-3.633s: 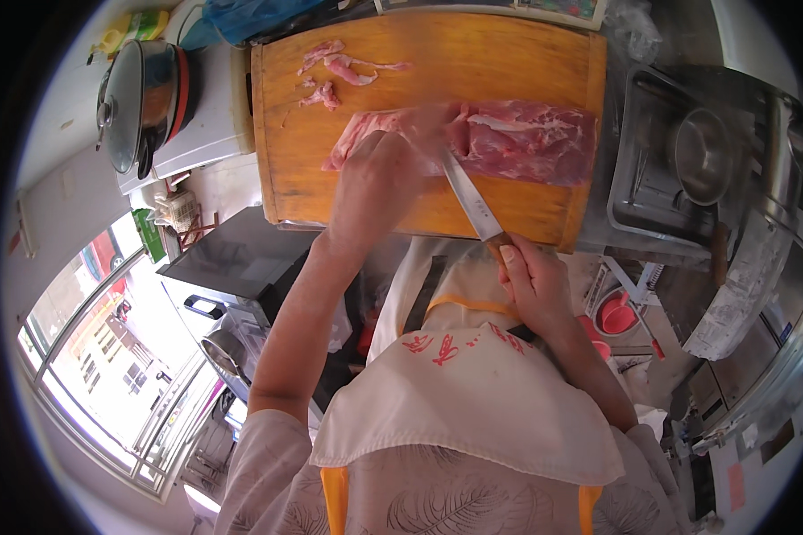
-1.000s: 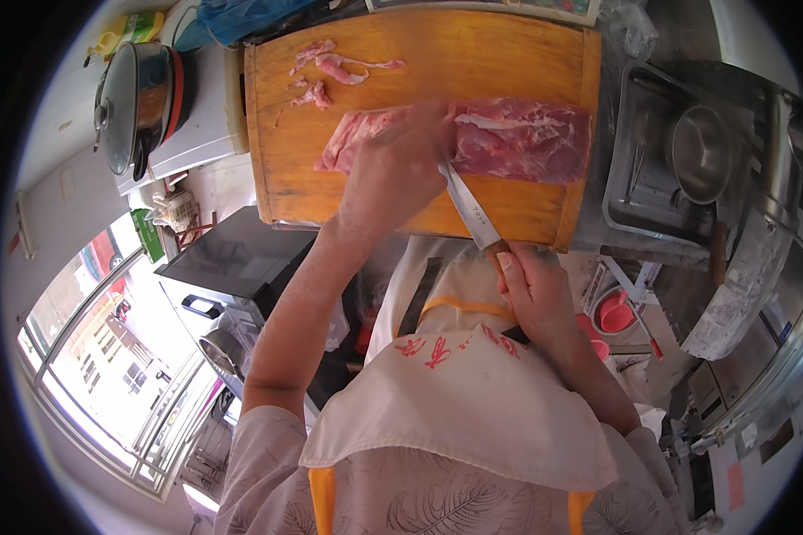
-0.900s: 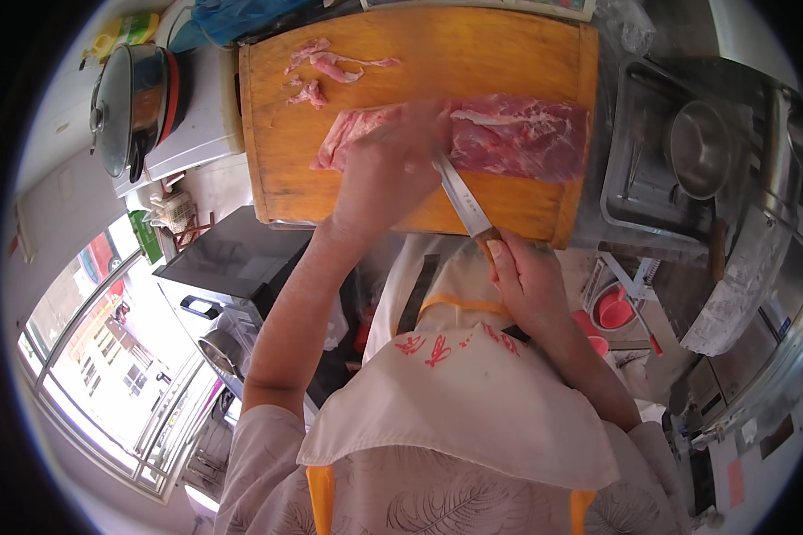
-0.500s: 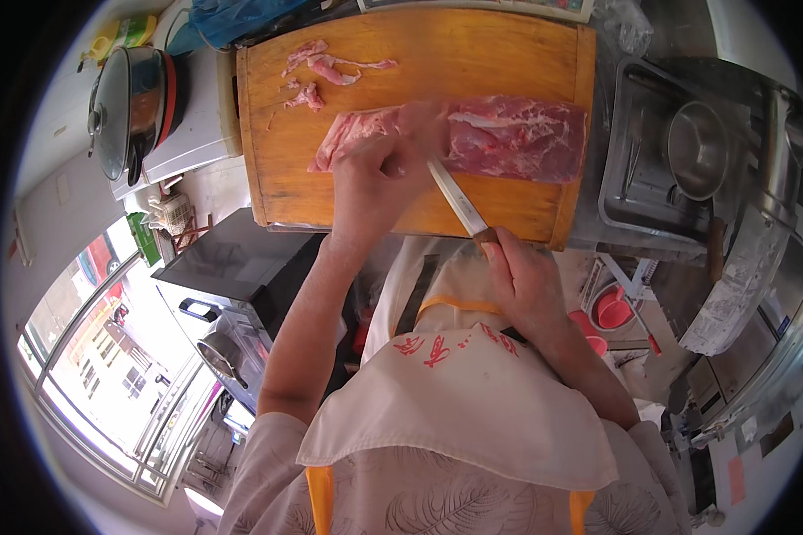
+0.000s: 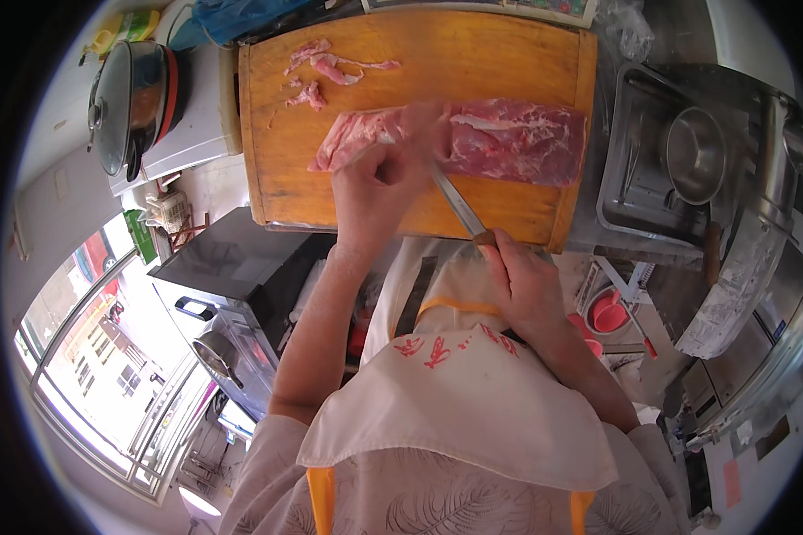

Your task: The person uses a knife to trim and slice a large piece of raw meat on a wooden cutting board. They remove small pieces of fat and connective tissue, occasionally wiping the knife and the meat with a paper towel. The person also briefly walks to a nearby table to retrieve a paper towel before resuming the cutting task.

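The meat [image 5: 517, 138] lies lengthwise across the board [image 5: 285, 183], near enough that both hands meet it with elbows bent, its long flat slab pink to deep red, moist, with pale streaks of fat and membrane. The knife [image 5: 456, 201] slants up to its near edge, a straight, narrow steel blade on a wooden handle; the right hand [image 5: 522, 281] is wrapped around that handle low by the apron [image 5: 459, 392], probably to let the blade work at a shallow angle. The left hand [image 5: 368, 192] is curled over the meat's left part, likely to steady it; a blurred patch covers its fingertips, so I cannot tell whether they pinch anything. Soft, stringy scraps [image 5: 335, 67] sit at the board's far left, seemingly kept apart from the slab. The board's worn, orange-brown wood gives a broad surface, and to its right stands a shiny rectangular metal tray [image 5: 608, 169] with a round steel bowl [image 5: 696, 156] over its right part
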Available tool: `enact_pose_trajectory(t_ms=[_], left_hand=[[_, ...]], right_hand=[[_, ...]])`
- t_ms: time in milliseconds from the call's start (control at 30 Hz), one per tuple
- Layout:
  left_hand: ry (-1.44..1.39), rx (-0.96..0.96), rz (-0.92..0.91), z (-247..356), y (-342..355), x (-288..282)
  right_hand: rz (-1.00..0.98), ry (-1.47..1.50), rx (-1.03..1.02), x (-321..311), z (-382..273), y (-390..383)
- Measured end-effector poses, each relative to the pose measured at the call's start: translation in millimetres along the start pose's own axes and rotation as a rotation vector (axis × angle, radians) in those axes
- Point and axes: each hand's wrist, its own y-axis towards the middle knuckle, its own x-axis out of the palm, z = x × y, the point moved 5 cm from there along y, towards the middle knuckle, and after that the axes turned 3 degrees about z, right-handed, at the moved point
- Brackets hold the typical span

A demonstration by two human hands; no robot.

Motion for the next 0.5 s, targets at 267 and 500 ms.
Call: enact_pose_trajectory(t_ms=[267,500], left_hand=[[-0.095,-0.084,0.019,-10.4,-4.5,-4.2],[-0.188,-0.174,0.01,-21.4,-4.6,-13.2]], right_hand=[[0.0,0.027,-0.039,1.4,-1.3,3.7],[0.003,0.04,-0.048,10.3,-1.8,13.2]])
